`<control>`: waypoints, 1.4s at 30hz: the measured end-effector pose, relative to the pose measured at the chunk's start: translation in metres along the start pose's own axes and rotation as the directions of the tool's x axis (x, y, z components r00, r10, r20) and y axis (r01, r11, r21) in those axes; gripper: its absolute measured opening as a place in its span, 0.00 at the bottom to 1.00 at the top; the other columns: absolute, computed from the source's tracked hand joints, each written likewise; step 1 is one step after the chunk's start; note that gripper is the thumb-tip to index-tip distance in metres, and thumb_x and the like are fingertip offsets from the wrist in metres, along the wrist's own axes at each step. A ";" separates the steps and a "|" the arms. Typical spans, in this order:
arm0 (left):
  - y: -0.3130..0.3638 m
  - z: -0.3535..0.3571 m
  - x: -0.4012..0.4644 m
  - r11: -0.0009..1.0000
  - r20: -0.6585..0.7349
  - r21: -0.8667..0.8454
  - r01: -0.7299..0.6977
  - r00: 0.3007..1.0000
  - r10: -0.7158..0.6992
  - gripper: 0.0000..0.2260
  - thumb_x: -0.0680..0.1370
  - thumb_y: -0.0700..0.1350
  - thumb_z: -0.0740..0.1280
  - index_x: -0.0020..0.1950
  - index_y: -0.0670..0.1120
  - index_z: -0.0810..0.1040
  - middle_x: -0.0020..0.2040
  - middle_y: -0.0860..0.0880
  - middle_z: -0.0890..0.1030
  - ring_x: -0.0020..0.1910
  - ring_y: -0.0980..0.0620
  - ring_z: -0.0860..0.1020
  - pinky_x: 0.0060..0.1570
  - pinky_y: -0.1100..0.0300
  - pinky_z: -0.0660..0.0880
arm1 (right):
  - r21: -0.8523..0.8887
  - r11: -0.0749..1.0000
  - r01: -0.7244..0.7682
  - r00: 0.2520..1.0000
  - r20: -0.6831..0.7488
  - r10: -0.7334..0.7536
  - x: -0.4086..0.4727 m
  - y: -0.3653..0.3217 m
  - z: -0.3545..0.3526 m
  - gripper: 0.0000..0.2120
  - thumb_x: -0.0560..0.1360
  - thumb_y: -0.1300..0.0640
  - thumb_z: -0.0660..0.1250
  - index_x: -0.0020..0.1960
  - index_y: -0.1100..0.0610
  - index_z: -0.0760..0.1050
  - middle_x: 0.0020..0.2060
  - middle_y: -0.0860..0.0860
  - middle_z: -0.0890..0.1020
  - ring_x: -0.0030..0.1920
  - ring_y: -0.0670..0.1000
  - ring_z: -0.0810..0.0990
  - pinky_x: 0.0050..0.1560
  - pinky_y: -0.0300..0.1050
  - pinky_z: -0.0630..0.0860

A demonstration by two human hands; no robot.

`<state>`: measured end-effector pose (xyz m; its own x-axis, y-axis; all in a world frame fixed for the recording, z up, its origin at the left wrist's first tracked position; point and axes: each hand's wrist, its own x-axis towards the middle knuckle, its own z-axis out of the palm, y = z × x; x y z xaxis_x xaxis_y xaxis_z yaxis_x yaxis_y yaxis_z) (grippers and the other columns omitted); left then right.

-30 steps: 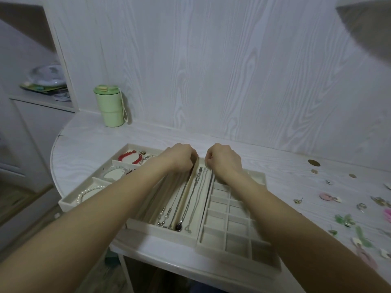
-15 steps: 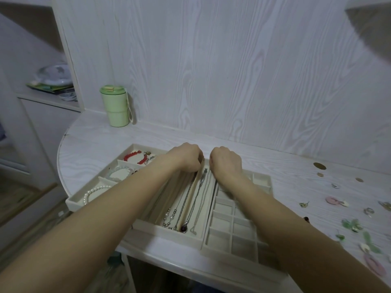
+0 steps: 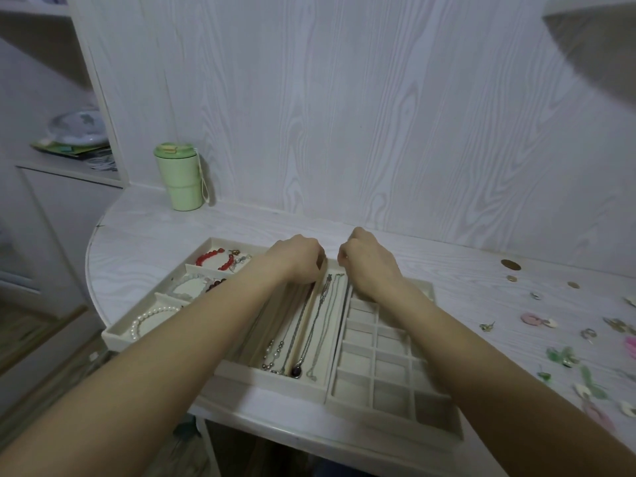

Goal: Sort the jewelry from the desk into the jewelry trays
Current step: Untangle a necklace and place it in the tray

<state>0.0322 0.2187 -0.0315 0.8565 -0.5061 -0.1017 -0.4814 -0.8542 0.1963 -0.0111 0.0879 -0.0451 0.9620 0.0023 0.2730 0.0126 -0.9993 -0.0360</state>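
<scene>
Working at the far end of the necklace tray (image 3: pixel 275 380), middle of three beige trays at the desk's near edge. Silver chains (image 3: pixel 323 321) lie lengthwise in its long slots, one ending in a dark pendant (image 3: pixel 296 371) at the near end, a beaded chain (image 3: pixel 272 352) just left of it.

Left hand (image 3: pixel 299 258) and right hand (image 3: pixel 370 261) sit close together but not touching, knuckles up, fingers curled under at the chains' far ends. Fingertips are hidden, so cannot tell if either one pinches a chain.

Grid tray (image 3: pixel 389 404) touches the necklace tray's right side; the small cells in view hold nothing, right forearm crosses over it. Bracelet tray (image 3: pixel 113 333) on the left: red bead bracelet (image 3: pixel 211 258) in the far compartment, pale bead bracelet (image 3: pixel 187 285) in the middle, pearl bracelet (image 3: pixel 151 316) nearest.

Loose earrings (image 3: pixel 564 356) and small pieces are scattered over the right side of the desk (image 3: pixel 137 242), well apart from the trays; a pink one (image 3: pixel 531 319) among them, round brown pieces (image 3: pixel 510 265) further back.

Green lidded cup (image 3: pixel 179 177) stands at the back-left corner against the wall panel. Shelf unit (image 3: pixel 69 156) to the left holds a round dish on papers.
</scene>
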 end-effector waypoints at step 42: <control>0.336 0.071 -0.012 0.800 -0.014 -0.165 -0.577 0.812 0.583 0.23 0.78 0.32 0.53 0.73 0.44 0.66 0.75 0.45 0.62 0.73 0.47 0.61 0.70 0.55 0.59 | 0.148 0.725 -0.672 0.740 0.137 0.658 -0.258 0.269 -0.090 0.25 0.77 0.72 0.53 0.72 0.59 0.65 0.70 0.56 0.68 0.70 0.56 0.67 0.65 0.41 0.62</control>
<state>-0.1530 -0.0708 -0.0331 0.4176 -0.9075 0.0450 -0.8485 -0.3718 0.3766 -0.2800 -0.1850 -0.0388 0.7578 -0.6508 0.0467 -0.5972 -0.7207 -0.3522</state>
